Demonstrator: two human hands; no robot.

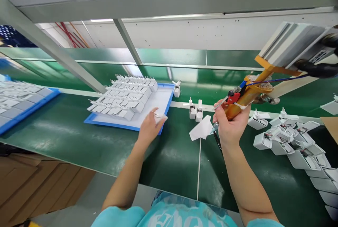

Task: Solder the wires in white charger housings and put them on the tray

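My left hand (pixel 149 127) is over the right front corner of a blue-rimmed tray (pixel 169 104). Its thumb and fingers pinch a small white plastic part (pixel 161 117), mostly hidden by the fingers. Rows of white box-shaped units with thin prongs (pixel 126 95) fill the tray's left side. My right hand (pixel 232 125) is wrapped around an orange-handled tool (pixel 237 104) with a red switch, blue wires and a grey metal body above. Below its tip lies a piece of white paper (pixel 202 128), beside a black pen-like stick (pixel 217 140).
Two white units with small blades (pixel 195 111) stand behind the paper, and another (pixel 176 89) is by the tray's back corner. A pile of similar units (pixel 293 139) lies at right. A second tray (pixel 31 109) is at far left. A grey frame beam (pixel 158 3) crosses overhead.
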